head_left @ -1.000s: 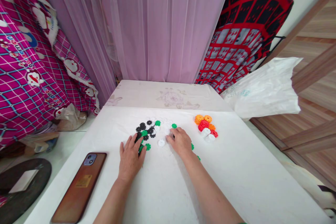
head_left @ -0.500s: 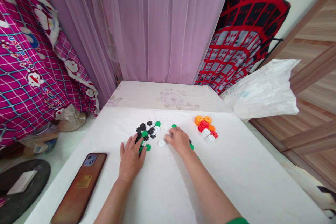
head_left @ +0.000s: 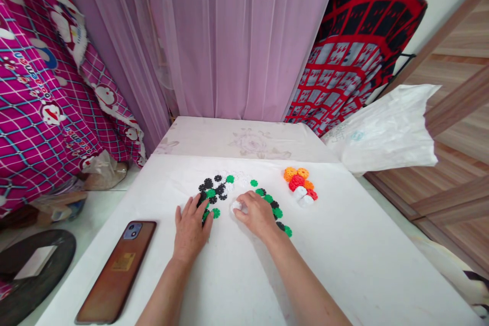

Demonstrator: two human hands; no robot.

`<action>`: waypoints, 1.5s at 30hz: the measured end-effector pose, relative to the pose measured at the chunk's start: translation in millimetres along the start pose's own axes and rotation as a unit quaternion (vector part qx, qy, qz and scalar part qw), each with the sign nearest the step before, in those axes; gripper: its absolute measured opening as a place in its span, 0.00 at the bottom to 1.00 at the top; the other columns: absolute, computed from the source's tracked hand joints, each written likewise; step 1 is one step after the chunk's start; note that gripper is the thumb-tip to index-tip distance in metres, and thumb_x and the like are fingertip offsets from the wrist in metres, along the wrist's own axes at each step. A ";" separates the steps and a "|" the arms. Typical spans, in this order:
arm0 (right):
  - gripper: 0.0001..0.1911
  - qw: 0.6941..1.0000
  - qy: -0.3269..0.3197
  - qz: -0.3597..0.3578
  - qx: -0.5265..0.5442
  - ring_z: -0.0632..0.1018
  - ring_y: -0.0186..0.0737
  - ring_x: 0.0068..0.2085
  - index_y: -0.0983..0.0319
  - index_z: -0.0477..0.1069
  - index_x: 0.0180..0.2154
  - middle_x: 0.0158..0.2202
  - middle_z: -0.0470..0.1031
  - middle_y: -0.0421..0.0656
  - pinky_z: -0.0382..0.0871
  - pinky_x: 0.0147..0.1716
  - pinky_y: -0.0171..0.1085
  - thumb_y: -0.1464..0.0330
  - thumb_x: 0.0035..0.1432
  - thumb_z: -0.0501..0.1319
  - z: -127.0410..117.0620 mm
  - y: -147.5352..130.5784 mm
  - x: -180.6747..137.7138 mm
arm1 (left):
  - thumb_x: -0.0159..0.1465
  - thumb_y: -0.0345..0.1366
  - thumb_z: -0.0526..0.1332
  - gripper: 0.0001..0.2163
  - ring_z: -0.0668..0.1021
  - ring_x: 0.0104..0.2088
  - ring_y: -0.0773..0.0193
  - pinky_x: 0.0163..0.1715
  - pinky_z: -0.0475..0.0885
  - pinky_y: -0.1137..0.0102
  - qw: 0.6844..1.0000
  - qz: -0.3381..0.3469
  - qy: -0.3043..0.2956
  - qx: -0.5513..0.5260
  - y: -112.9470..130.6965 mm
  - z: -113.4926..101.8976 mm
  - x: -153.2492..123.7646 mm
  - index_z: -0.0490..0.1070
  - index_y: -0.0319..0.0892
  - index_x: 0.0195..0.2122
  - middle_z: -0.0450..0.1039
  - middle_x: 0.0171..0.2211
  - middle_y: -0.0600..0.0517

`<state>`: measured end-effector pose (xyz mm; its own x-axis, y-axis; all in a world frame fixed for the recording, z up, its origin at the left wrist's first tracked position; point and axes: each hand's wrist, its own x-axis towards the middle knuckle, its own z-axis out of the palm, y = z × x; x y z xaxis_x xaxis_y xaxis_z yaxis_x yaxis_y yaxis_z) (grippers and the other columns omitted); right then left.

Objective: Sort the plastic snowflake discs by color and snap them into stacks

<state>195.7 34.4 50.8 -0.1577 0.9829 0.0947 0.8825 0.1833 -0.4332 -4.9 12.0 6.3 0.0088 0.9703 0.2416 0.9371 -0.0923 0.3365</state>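
Observation:
My left hand lies with fingers spread over the near edge of a loose pile of black notched discs and green notched discs. My right hand pinches a white notched disc between thumb and fingers, low over the table. Several white discs lie behind the hands, hard to separate from the white cloth. To the right of my right hand runs a slanting row of green discs and black discs, partly hidden by the hand and wrist.
A cluster of orange discs, red discs and white ones sits on the table at the right. A brown phone lies at the left. Beyond the right edge is a white plastic bag; a purple curtain hangs behind.
My right hand has shifted slightly left and nearer, its fingers now on the white disc that lay uncovered before. More of the green and black row shows. My left hand has stayed put.

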 end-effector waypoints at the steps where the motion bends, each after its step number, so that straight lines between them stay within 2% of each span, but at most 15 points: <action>1: 0.08 1.000 0.000 -0.002 -0.003 0.75 0.39 0.43 0.57 0.75 0.38 0.40 0.76 0.40 0.63 0.41 0.34 0.67 0.55 0.63 0.7 -0.2 -0.3 | 0.67 0.40 0.53 0.18 0.63 0.64 0.49 0.63 0.54 0.43 1.000 -0.001 -0.001 0.000 0.2 -0.3 -0.1 0.69 0.49 0.57 0.63 0.64 0.47; 11: 0.08 1.000 0.025 -0.009 0.015 0.75 0.39 0.43 0.58 0.75 0.39 0.40 0.75 0.41 0.64 0.41 0.34 0.66 0.56 0.62 5.5 4.9 -1.8 | 0.67 0.40 0.52 0.19 0.63 0.64 0.50 0.63 0.53 0.44 1.000 -0.002 -0.004 -0.003 0.1 0.1 -1.0 0.68 0.48 0.58 0.63 0.64 0.46; 13: 0.07 0.998 0.054 -0.010 0.041 0.75 0.37 0.40 0.58 0.75 0.38 0.37 0.75 0.41 0.65 0.40 0.33 0.66 0.59 0.59 7.8 13.0 -4.2 | 0.67 0.41 0.51 0.19 0.63 0.65 0.50 0.63 0.54 0.44 1.000 -0.008 -0.003 -0.002 -0.1 1.2 -1.5 0.68 0.49 0.58 0.62 0.64 0.47; 16: 0.10 0.988 0.132 0.002 0.085 0.74 0.34 0.32 0.59 0.74 0.34 0.34 0.75 0.41 0.66 0.37 0.33 0.67 0.61 0.54 14.6 28.0 -9.8 | 0.68 0.41 0.50 0.19 0.62 0.65 0.49 0.63 0.53 0.44 1.000 0.005 -0.001 0.006 -0.2 1.1 5.5 0.67 0.48 0.58 0.61 0.65 0.47; 19: 0.12 0.968 0.218 -0.014 0.122 0.74 0.34 0.31 0.60 0.74 0.33 0.33 0.75 0.42 0.67 0.37 0.33 0.67 0.62 0.52 22.3 38.9 -15.3 | 0.68 0.45 0.50 0.23 0.58 0.67 0.49 0.64 0.49 0.46 0.998 0.051 -0.012 0.021 -1.4 -0.5 30.3 0.64 0.46 0.61 0.57 0.67 0.46; 22: 0.14 0.953 0.263 -0.043 0.142 0.75 0.36 0.34 0.59 0.74 0.33 0.33 0.76 0.44 0.69 0.38 0.35 0.66 0.62 0.51 27.0 42.4 -17.9 | 0.67 0.50 0.47 0.28 0.55 0.68 0.46 0.64 0.48 0.46 0.998 0.039 -0.032 0.031 -3.6 0.9 69.2 0.60 0.41 0.64 0.53 0.68 0.42; 26: 0.13 0.940 0.294 -0.045 0.169 0.76 0.37 0.35 0.59 0.74 0.33 0.32 0.76 0.44 0.70 0.38 0.36 0.67 0.62 0.51 29.1 43.1 -17.0 | 0.67 0.53 0.44 0.31 0.56 0.68 0.50 0.64 0.50 0.50 0.987 0.072 -0.145 0.022 -1.9 12.4 112.7 0.56 0.42 0.66 0.53 0.68 0.42; 29: 0.11 0.932 0.304 -0.042 0.193 0.76 0.37 0.35 0.59 0.73 0.33 0.32 0.76 0.43 0.70 0.38 0.36 0.67 0.62 0.53 30.4 45.1 -15.6 | 0.67 0.52 0.44 0.30 0.54 0.69 0.53 0.65 0.47 0.51 0.973 0.136 -0.187 0.019 5.4 22.8 125.6 0.54 0.43 0.67 0.50 0.68 0.43; 36: 0.11 0.928 0.298 -0.002 0.224 0.75 0.37 0.32 0.59 0.73 0.32 0.30 0.75 0.43 0.69 0.34 0.35 0.65 0.62 0.53 31.9 48.8 -14.7 | 0.69 0.49 0.44 0.26 0.55 0.68 0.59 0.66 0.47 0.55 0.948 0.234 -0.213 -0.020 29.8 29.8 126.4 0.57 0.48 0.65 0.53 0.68 0.48; 41: 0.11 0.930 0.292 0.000 0.223 0.75 0.37 0.33 0.59 0.73 0.33 0.31 0.75 0.43 0.70 0.35 0.36 0.64 0.62 0.53 32.7 50.0 -14.7 | 0.70 0.45 0.39 0.25 0.59 0.67 0.66 0.65 0.52 0.62 0.944 0.211 -0.229 -0.106 34.9 22.1 126.2 0.57 0.49 0.65 0.58 0.66 0.53; 45: 0.13 0.949 0.254 -0.011 0.187 0.76 0.39 0.39 0.58 0.75 0.38 0.36 0.76 0.44 0.70 0.42 0.36 0.67 0.62 0.51 28.8 53.3 -10.7 | 0.69 0.45 0.44 0.24 0.57 0.67 0.61 0.66 0.50 0.56 0.965 0.168 -0.191 -0.071 14.1 12.6 111.7 0.58 0.51 0.65 0.56 0.67 0.53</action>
<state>231.7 34.2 0.9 0.1437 0.8622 0.4857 0.6476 0.2892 -0.7050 13.7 121.8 26.6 0.4568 0.8894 0.0145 0.8024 -0.4190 0.4250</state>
